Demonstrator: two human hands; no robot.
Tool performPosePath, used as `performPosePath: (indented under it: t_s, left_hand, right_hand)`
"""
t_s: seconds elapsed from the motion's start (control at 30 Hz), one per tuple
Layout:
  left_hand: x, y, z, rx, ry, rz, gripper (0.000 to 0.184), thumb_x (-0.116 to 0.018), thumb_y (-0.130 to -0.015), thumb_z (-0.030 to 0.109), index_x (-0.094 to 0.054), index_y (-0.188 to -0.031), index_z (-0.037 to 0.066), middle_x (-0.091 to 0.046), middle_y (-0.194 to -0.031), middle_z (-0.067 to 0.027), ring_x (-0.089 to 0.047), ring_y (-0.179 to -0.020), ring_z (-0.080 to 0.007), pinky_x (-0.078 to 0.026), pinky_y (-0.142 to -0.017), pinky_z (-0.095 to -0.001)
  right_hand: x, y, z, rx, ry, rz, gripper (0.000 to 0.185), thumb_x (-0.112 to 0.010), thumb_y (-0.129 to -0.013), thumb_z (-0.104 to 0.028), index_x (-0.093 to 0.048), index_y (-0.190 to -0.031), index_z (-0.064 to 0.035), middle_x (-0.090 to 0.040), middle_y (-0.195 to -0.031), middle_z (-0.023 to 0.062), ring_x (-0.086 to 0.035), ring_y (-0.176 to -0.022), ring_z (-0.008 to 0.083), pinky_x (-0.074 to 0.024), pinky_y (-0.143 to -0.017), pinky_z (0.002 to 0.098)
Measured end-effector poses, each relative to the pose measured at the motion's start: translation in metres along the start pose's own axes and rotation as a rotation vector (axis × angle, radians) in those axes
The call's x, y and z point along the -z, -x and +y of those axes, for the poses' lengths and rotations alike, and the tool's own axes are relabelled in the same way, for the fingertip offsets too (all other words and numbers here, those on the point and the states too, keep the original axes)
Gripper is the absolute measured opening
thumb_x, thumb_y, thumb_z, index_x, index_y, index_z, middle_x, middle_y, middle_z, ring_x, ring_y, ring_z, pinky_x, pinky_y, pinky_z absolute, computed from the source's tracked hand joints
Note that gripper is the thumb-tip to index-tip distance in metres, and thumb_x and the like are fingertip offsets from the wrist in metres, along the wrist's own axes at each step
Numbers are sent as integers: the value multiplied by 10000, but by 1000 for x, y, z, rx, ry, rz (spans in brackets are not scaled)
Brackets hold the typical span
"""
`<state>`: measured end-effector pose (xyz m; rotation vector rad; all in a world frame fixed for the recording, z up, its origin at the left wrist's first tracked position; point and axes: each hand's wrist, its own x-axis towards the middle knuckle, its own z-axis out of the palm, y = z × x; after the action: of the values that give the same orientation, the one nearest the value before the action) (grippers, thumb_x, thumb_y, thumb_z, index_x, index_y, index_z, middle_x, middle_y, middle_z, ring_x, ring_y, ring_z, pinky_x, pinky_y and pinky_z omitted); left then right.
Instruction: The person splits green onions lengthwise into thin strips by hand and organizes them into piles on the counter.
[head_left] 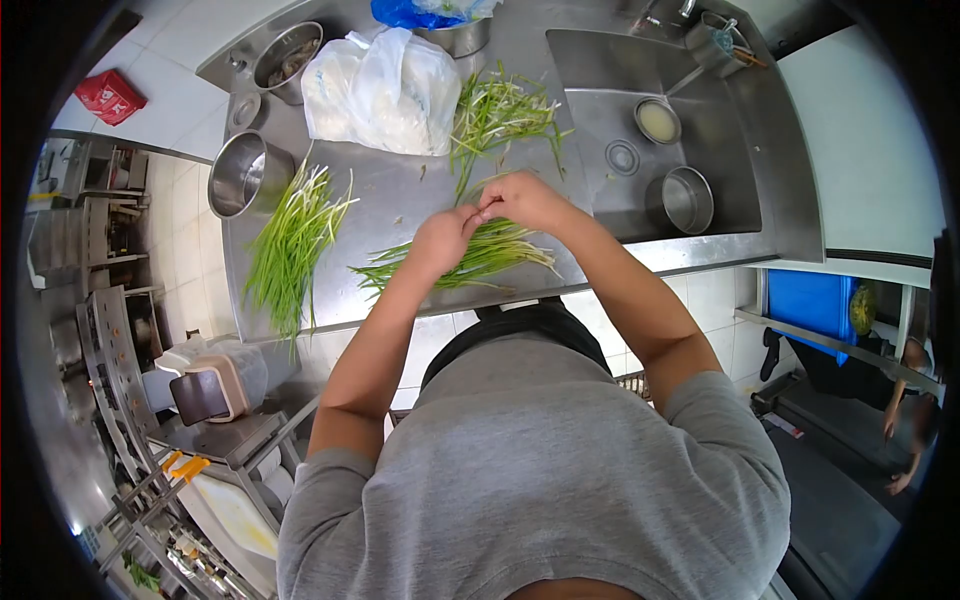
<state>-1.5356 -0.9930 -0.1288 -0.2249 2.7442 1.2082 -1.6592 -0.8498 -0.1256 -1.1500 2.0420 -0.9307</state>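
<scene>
Left hand (445,238) and right hand (525,203) pinch mid-frame, object unclear; green stalks (478,258) below seem light, soft; grip pale ends (540,258).

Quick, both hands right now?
Left hand: closed, fingertips pinched against the right's; anything held can't be told.
Right hand: closed in a pinch, too; anything between the fingers is too small to tell.
</scene>
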Motion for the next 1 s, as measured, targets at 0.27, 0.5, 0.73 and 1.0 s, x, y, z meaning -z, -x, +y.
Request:
performPosePath:
  t_s: [0.27,0.5,0.73,1.0]
  left_hand:
    - [44,16,-22,183,454,-17,224,-462,-919,207,-596,-873,34,-489,-590,-39,-476,-567,-174,-387,-556,-307]
    - [40,9,15,165,756,24,221,-436,-943,220,-566,-880,53,-350,-590,52,-307,-541,-59,-257,-497,-210]
    - [41,15,22,165,688,28,209,-445,-933,185,-548,-818,44,-364,-604,36,-339,-573,-70,-298,-526,-225]
    - [39,15,39,127,671,113,221,-448,-936,184,-530,-792,39,-394,-613,33,-358,-585,-72,-315,-538,-226]
  right_hand:
    - [48,8,22,-100,-159,344,132,-658,-757,-121,-667,-857,-37,-655,-768,68,-593,-691,150,-472,-655,288]
    - [22,-3,-29,-141,-848,193,180,-664,-792,-132,-646,-925,-13,-633,-784,21,-565,-679,99,-468,-640,235]
    - [51,-9,-30,-129,-912,354,133,-652,-802,-106,-631,-895,-12,-610,-780,26,-538,-651,87,-453,-623,240]
    - [24,-8,-45,-135,-1010,246,100,-644,-815,-109,-621,-848,-18,-597,-755,23,-522,-613,87,-434,-593,231]
